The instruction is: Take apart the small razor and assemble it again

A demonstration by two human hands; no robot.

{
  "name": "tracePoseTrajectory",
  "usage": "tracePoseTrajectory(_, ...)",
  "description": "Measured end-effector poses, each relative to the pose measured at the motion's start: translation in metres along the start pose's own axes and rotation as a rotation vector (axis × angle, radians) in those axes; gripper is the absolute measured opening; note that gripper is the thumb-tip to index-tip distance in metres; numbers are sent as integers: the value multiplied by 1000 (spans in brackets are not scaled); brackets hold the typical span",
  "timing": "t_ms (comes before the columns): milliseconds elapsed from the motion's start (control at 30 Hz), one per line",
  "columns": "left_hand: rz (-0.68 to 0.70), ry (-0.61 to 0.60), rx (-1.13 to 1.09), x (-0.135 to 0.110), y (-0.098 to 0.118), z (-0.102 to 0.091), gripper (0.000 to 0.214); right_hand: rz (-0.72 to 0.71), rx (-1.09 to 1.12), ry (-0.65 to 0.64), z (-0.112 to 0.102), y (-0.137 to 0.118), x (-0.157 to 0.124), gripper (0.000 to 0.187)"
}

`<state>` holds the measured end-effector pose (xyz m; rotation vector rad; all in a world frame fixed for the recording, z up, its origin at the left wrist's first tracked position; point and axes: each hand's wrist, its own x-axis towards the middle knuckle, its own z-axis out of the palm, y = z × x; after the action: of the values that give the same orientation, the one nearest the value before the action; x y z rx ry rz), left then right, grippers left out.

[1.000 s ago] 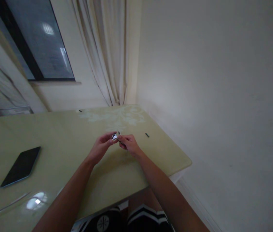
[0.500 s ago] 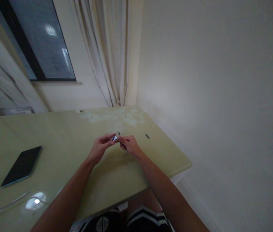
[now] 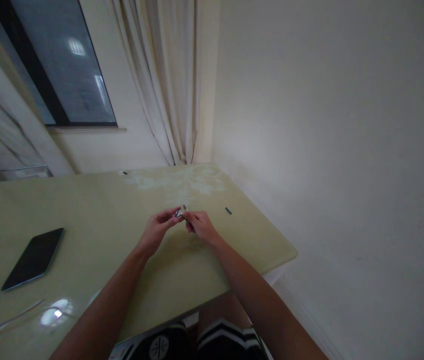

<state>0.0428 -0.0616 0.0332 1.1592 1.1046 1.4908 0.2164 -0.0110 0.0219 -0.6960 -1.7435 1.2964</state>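
Note:
A small silvery metal object (image 3: 179,213) sits between my two hands above the table; its exact kind is too small to make out. My left hand (image 3: 158,226) pinches its left end between thumb and fingertips. From the other side my right hand (image 3: 199,224) is closed around its right part, thumb on top. A thin dark-tipped end sticks up just beyond the right thumb. On the table to the right of my right hand lies a short dark green stick-like piece (image 3: 228,210), touched by neither hand.
The pale green glossy table (image 3: 99,205) meets the wall (image 3: 309,125) on the right. A dark tablet (image 3: 34,259) lies at the left, with a curved pale cable (image 3: 7,321) in front of it. A tiny dark piece (image 3: 125,173) rests near the back edge, before the curtain (image 3: 174,90).
Both hands keep nearly the same place and grip. The silvery object appears slightly turned between the fingers, and the view has shifted a little.

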Motion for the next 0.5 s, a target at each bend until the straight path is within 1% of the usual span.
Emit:
tracePoseTrajectory(133, 9, -65, -32, 1, 3, 0, 59, -14, 61, 20, 2, 1, 2, 71)
tracePoseTrajectory(333, 10, -108, 12, 1, 6, -6, 56, -1, 92, 5, -3, 3, 2, 67)
tracePoseTrajectory(500, 31, -67, -3, 1, 9, -4, 54, 10, 123, -25, -2, 0, 1, 65)
